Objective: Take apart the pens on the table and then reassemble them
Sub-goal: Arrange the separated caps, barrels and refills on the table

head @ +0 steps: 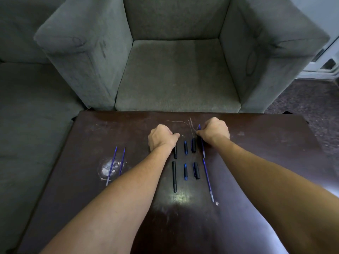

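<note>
Head view: no container, only loose pen parts on dark wooden table (256,143). Left hand (161,137) curled over far black barrel (175,152), fingers closed on it. Right hand (213,131) pinched on far blue refill (202,143). Between the hands, blue tip section (185,147) and black cap (193,145). Nearer, second barrel (174,176). Left of table centre, two refills (116,165).
</note>
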